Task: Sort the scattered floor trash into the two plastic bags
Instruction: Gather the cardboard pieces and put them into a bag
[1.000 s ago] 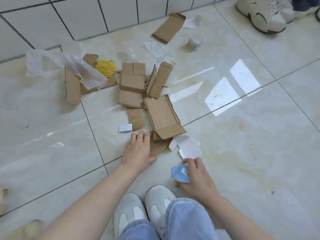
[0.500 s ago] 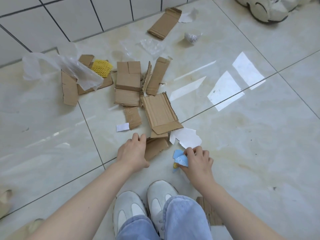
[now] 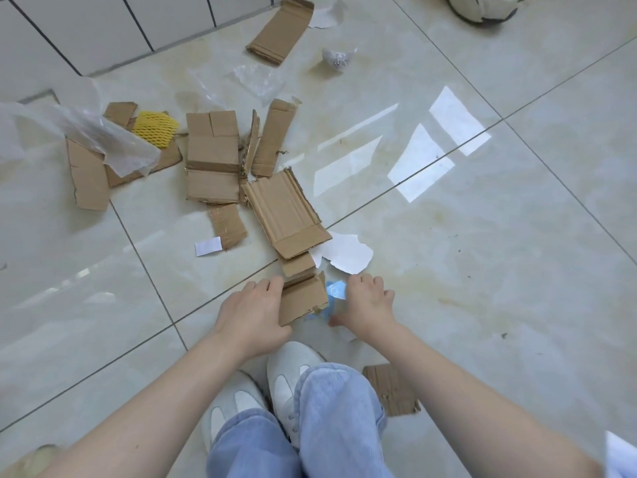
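While the person crouches over white shoes (image 3: 275, 381) and blue jeans (image 3: 303, 426), the left hand (image 3: 253, 310) grips the near-left edge of a small cardboard piece (image 3: 303, 298), fingers curled over its far-left corner. Right hand (image 3: 367, 307) sits just right of it, fingers curled down on a blue wrapper (image 3: 335, 291) that's touching the cardboard's right edge; can't tell if it's actually pinching it. Another cardboard scrap (image 3: 391, 391) lies near-right by the knee.

Just past the hands there's torn white paper (image 3: 348, 255) and a bigger corrugated flap (image 3: 287, 215), with a little white slip (image 3: 208, 246) to the left. Further out: a folded box panel (image 3: 212, 157), a yellow foam net (image 3: 153, 127) and a clear plastic bag (image 3: 103, 139) draped over cardboard far-left. Far side has clear film (image 3: 256, 79), a crumpled wad (image 3: 337, 58) and one more cardboard strip (image 3: 281, 31) by the tiled wall (image 3: 103, 25).

Whole right side is bare glossy floor tile (image 3: 499, 236) with window glare.
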`<state>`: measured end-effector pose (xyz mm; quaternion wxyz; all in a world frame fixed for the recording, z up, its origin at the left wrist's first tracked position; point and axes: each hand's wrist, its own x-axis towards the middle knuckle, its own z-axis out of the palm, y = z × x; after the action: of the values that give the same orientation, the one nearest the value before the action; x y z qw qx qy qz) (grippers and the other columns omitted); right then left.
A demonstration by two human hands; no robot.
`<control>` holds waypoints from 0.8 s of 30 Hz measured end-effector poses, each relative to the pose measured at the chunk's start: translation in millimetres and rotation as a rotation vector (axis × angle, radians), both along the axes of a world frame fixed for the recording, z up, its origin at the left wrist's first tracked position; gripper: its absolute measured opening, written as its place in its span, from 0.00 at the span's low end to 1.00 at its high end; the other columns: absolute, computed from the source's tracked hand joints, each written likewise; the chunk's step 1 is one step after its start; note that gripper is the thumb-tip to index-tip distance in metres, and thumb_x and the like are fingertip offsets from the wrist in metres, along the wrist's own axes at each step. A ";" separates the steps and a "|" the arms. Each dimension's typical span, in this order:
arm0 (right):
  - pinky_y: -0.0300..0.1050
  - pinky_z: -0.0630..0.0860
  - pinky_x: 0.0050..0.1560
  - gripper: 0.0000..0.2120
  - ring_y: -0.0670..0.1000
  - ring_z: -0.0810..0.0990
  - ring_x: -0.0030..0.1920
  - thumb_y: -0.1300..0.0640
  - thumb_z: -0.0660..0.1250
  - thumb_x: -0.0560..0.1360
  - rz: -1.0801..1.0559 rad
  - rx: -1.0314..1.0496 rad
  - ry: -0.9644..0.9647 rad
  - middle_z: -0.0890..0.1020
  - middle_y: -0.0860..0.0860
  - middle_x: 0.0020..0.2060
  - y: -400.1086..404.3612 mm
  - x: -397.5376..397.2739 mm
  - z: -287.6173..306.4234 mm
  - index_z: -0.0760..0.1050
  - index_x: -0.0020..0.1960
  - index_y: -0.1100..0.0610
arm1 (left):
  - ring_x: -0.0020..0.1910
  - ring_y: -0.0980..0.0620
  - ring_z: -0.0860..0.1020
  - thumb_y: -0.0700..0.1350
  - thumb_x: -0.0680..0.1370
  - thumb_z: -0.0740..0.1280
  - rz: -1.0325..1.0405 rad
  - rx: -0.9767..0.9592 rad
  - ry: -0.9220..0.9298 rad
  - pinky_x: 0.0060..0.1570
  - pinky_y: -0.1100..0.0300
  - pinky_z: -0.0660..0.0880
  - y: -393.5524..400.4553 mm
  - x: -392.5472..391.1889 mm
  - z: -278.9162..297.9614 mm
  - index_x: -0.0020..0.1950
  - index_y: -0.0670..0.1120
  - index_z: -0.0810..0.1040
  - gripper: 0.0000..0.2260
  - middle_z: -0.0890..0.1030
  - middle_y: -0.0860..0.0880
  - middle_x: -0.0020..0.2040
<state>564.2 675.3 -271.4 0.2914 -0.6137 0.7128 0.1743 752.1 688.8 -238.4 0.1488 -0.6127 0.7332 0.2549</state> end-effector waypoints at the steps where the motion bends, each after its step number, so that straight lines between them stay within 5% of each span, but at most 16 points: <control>1: 0.49 0.63 0.49 0.25 0.55 0.69 0.59 0.46 0.75 0.66 0.005 -0.012 -0.005 0.72 0.52 0.55 -2.3 -2.3 1.5 0.70 0.56 0.56 | 0.55 0.48 0.73 0.55 0.69 0.64 0.012 -0.042 0.018 0.45 0.55 0.70 1.7 -2.0 2.3 0.61 0.49 0.64 0.23 0.74 0.51 0.53; 4: 0.47 0.68 0.46 0.14 0.57 0.75 0.53 0.53 0.72 0.69 -0.057 0.027 -0.112 0.76 0.54 0.52 -5.9 -15.1 6.0 0.69 0.48 0.54 | 0.52 0.48 0.77 0.60 0.70 0.63 0.055 -0.171 0.049 0.40 0.56 0.70 8.4 -7.2 9.7 0.61 0.49 0.65 0.24 0.78 0.53 0.50; 9: 0.44 0.71 0.39 0.17 0.55 0.76 0.45 0.55 0.74 0.67 -0.193 0.107 -0.352 0.77 0.53 0.45 -9.6 -37.9 21.1 0.71 0.51 0.56 | 0.49 0.47 0.78 0.59 0.68 0.67 0.045 -0.260 0.111 0.35 0.58 0.66 3.5 -15.2 12.7 0.55 0.48 0.69 0.22 0.79 0.52 0.47; 13: 0.43 0.64 0.30 0.17 0.52 0.71 0.36 0.53 0.75 0.67 0.012 0.195 -0.303 0.70 0.49 0.34 -8.6 -59.7 46.4 0.65 0.38 0.55 | 0.48 0.44 0.79 0.58 0.67 0.68 -0.008 -0.312 0.127 0.36 0.56 0.67 -27.9 -30.2 23.4 0.54 0.47 0.69 0.22 0.79 0.51 0.46; 16: 0.42 0.64 0.29 0.17 0.55 0.73 0.39 0.54 0.73 0.67 0.224 0.314 -0.185 0.70 0.49 0.32 10.6 -73.0 53.4 0.64 0.33 0.53 | 0.50 0.45 0.78 0.57 0.67 0.69 -0.099 -0.369 0.151 0.36 0.56 0.67 -44.6 -49.4 34.8 0.56 0.48 0.69 0.23 0.78 0.52 0.49; 19: 0.43 0.68 0.35 0.10 0.56 0.75 0.48 0.54 0.73 0.69 0.460 0.388 -0.130 0.77 0.53 0.43 35.3 -81.0 47.0 0.74 0.43 0.56 | 0.54 0.48 0.74 0.57 0.69 0.67 -0.305 -0.337 0.139 0.37 0.56 0.68 -49.0 -75.8 36.1 0.56 0.47 0.67 0.21 0.76 0.52 0.53; 21: 0.46 0.67 0.42 0.16 0.56 0.72 0.55 0.52 0.72 0.70 0.568 0.404 -0.117 0.75 0.54 0.53 51.6 -82.3 37.1 0.76 0.54 0.57 | 0.61 0.50 0.71 0.56 0.70 0.66 -0.422 -0.227 0.092 0.38 0.57 0.67 -52.1 -88.2 25.5 0.58 0.47 0.67 0.21 0.71 0.52 0.63; 24: 0.47 0.67 0.45 0.18 0.56 0.71 0.57 0.52 0.71 0.71 0.660 0.342 -0.074 0.73 0.53 0.56 71.7 -77.2 19.8 0.74 0.59 0.55 | 0.74 0.54 0.60 0.57 0.72 0.66 -0.540 -0.068 -0.005 0.45 0.57 0.70 -53.9 -96.1 1.4 0.67 0.46 0.65 0.28 0.54 0.52 0.78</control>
<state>487.0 747.0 -251.6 0.3432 -0.7588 0.4264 0.3531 656.0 634.8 -237.0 0.1926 -0.3999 0.8778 0.1799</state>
